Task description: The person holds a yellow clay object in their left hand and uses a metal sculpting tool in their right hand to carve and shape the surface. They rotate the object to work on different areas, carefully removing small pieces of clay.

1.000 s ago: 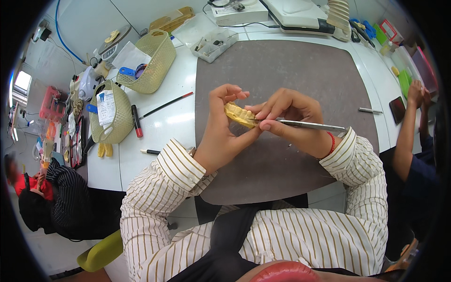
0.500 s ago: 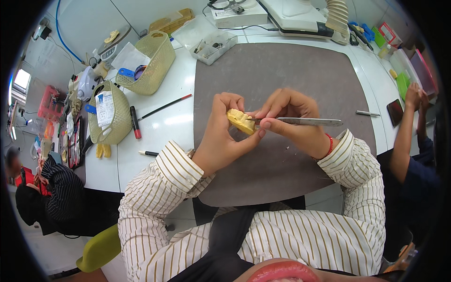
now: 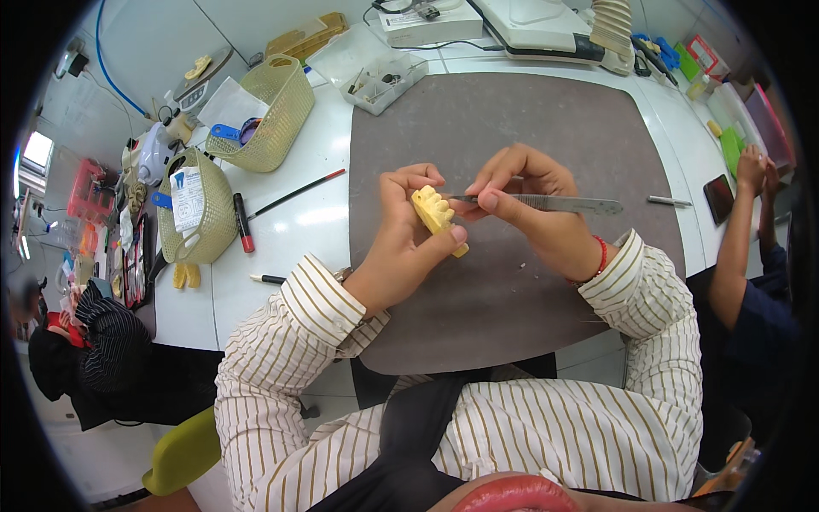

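A yellow plaster dental model (image 3: 433,211) with a row of teeth is gripped in my left hand (image 3: 401,235), thumb pressed on its lower end. My right hand (image 3: 533,200) pinches a slim metal scalpel (image 3: 567,203), its flat handle pointing right. The scalpel's front end reaches toward the model and is partly covered by my fingers; whether it touches the model I cannot tell. Both hands are above a grey-brown mat (image 3: 512,111), where small pale crumbs lie.
On the left stand two woven baskets (image 3: 286,98), a red-and-black marker (image 3: 244,224), a thin brush (image 3: 299,193) and another plaster piece (image 3: 186,275). Behind the mat is a clear parts box (image 3: 388,85). A metal rod (image 3: 669,201) and phone (image 3: 719,200) lie right, near another person's hands (image 3: 755,169).
My left hand has turned the dental model more upright, so its row of teeth faces right. The scalpel has drawn back slightly from the model.
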The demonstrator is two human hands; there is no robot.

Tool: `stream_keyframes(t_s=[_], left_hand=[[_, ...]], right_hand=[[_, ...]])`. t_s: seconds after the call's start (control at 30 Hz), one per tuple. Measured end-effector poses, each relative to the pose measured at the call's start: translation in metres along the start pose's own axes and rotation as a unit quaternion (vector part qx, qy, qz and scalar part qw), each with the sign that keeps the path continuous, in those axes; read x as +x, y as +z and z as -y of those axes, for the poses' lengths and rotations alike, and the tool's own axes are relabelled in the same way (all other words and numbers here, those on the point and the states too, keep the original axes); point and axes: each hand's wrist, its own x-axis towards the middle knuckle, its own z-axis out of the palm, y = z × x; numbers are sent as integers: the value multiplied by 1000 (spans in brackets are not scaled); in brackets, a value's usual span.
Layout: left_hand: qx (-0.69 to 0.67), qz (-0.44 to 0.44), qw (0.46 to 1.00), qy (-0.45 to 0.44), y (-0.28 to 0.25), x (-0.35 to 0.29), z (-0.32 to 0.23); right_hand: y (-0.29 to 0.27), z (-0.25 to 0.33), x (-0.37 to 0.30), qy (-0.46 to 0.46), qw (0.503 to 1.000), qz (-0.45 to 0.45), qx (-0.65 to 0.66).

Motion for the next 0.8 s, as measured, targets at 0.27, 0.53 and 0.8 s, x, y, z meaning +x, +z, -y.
stream_keyframes(t_s=[0.27,0.53,0.8], left_hand=[[-166,-11,975,-148,-6,8,-8],[-151,34,979,-135,-9,8,-12],[-11,44,997,-62,-5,5,-9]], right_hand=[[0,3,3,19,998,-46,38],[0,3,1,-30,998,-9,-56],[-1,1,-4,-105,987,17,-118]])
